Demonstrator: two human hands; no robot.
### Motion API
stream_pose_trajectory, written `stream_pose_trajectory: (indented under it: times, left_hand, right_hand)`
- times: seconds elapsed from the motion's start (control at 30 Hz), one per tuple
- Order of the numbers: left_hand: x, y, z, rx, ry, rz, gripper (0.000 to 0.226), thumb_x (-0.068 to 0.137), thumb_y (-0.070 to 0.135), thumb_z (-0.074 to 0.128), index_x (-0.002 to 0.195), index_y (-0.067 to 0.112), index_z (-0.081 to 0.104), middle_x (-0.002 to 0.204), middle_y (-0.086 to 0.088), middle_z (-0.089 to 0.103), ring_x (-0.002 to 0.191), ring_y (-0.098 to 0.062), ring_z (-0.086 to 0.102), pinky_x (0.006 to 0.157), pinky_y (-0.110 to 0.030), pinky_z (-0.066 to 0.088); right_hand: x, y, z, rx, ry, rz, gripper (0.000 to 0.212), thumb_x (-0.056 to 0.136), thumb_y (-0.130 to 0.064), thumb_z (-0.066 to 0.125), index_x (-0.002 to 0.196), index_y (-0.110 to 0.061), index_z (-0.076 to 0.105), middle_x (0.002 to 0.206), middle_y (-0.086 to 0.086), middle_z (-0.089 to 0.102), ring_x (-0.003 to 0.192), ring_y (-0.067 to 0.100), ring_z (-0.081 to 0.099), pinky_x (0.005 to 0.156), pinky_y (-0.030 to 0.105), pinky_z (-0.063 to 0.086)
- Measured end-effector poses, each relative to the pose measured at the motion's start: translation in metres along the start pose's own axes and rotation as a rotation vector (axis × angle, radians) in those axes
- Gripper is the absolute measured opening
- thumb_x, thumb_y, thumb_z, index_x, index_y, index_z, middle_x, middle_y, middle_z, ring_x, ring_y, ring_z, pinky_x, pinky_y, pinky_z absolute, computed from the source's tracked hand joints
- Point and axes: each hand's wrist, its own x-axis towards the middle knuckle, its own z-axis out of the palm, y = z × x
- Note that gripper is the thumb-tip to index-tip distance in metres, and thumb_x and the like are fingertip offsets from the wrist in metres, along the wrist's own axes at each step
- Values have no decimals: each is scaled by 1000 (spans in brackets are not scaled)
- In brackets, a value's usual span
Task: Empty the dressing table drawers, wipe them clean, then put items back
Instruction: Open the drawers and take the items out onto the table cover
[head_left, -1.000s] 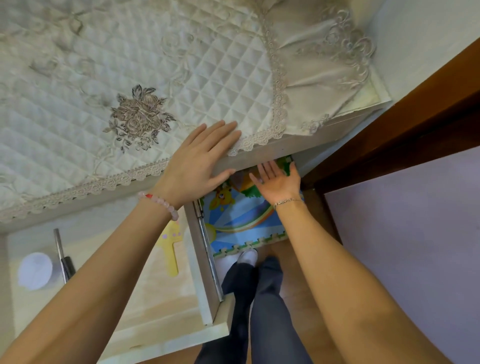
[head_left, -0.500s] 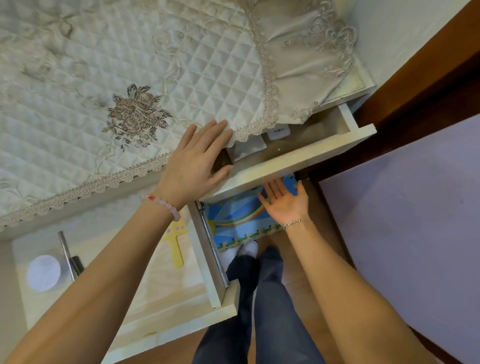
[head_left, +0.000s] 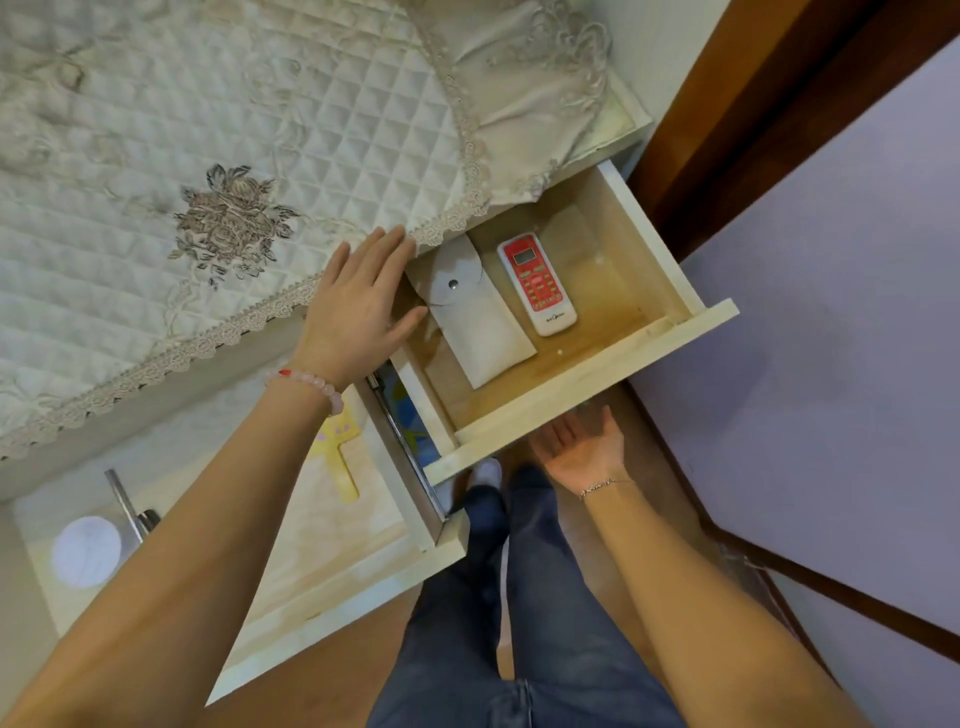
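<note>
writing on the red remote (head_left: 537, 283) is too small to read; it lies beside a white pouch (head_left: 483, 325) in the open right drawer (head_left: 597, 376); my left hand (head_left: 358, 306) rests flat on the quilted cloth (head_left: 234, 130); my right hand (head_left: 584, 447), palm up and relaxed, holds nothing under the drawer front; wooden floor (head_left: 652, 431) below.

Right drawer (head_left: 670, 270): pouch (head_left: 488, 332) lies at left, remote control (head_left: 537, 283) just beside it at right. Left drawer (head_left: 363, 582) stands alongside.

Right drawer (head_left: 587, 395) open — white snap pouch (head_left: 483, 327), red remote (head_left: 537, 283) flat inside, side by side.
</note>
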Motion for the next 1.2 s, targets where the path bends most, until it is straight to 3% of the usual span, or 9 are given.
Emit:
stream_pose_trajectory:
  times: [0.1, 0.23, 0.37, 0.47, 0.57, 0.7, 0.83, 0.97, 1.2]
  left_hand:
    - [-2, 2, 1, 18, -6, -16, 67, 92, 38, 53, 147, 11, 27, 154, -8, 24, 143, -24, 17, 117, -45, 11]
    - [-2, 7, 0, 11, -4, -29, 66, 92, 37, 53, 146, 10, 27, 153, -10, 25, 143, -26, 18, 116, -46, 11]
    - [-10, 18, -5, -2, -2, -32, 65, 92, 36, 53, 146, 9, 29, 152, -10, 29, 141, -28, 22, 116, -46, 14]
    - [-23, 31, -11, -10, 3, -9, 63, 92, 36, 53, 144, 8, 31, 150, -11, 32, 140, -29, 26, 115, -45, 14]
    - [-37, 44, -19, -3, 16, 12, 63, 93, 39, 51, 144, 9, 31, 150, -11, 33, 141, -26, 25, 116, -44, 14]
    - [-53, 64, -31, -24, 59, 19, 62, 93, 40, 51, 144, 9, 33, 148, -9, 36, 141, -25, 26, 115, -47, 18]
    - [-66, 79, -37, -30, 97, 18, 60, 93, 42, 49, 142, 9, 37, 146, -8, 40, 139, -25, 30, 114, -47, 21]
    - [-78, 92, -38, -7, 82, 10, 64, 91, 50, 33, 140, 9, 41, 142, -8, 45, 136, -25, 35, 112, -45, 22]
    - [-87, 96, -39, -27, 134, -33, 63, 90, 50, 35, 136, 9, 46, 139, -8, 49, 134, -25, 39, 110, -48, 31]
  right_hand:
    - [-8, 1, -18, 10, 38, 12, 71, 86, -60, 41, 136, -10, 42, 139, 13, 46, 129, 29, 43, 108, 48, 34]
    - [-20, 2, -34, 12, 63, 1, 72, 86, -59, 43, 138, -9, 40, 133, 13, 51, 124, 29, 48, 89, 45, 46]
    - [-38, -3, -36, -100, 3, -30, 74, 87, -58, 43, 143, -12, 32, 141, 13, 44, 129, 29, 43, 111, 48, 29]
    - [-64, -11, -26, -230, -13, -109, 65, 92, -52, 40, 144, -14, 28, 142, 6, 42, 133, 25, 38, 112, 42, 27]
    - [-92, -15, -17, -434, 10, -343, 51, 95, -41, 43, 141, -18, 35, 129, -1, 49, 125, 17, 43, 101, 34, 33]
    - [-117, -16, -17, -889, 54, -791, 52, 92, -36, 52, 140, -29, 34, 139, -9, 41, 124, 4, 38, 99, 24, 32]
    - [-129, -27, -11, -1306, 69, -1101, 60, 90, -36, 55, 144, -27, 27, 148, -8, 31, 133, 8, 31, 102, 23, 29]
    - [-142, -38, 4, -1601, 83, -1269, 67, 90, -37, 54, 146, -20, 22, 152, -2, 26, 138, 14, 26, 103, 22, 23]
    - [-155, -51, 32, -1848, 22, -1355, 71, 89, -47, 50, 147, -22, 19, 154, -2, 22, 141, 16, 22, 112, 37, 28]
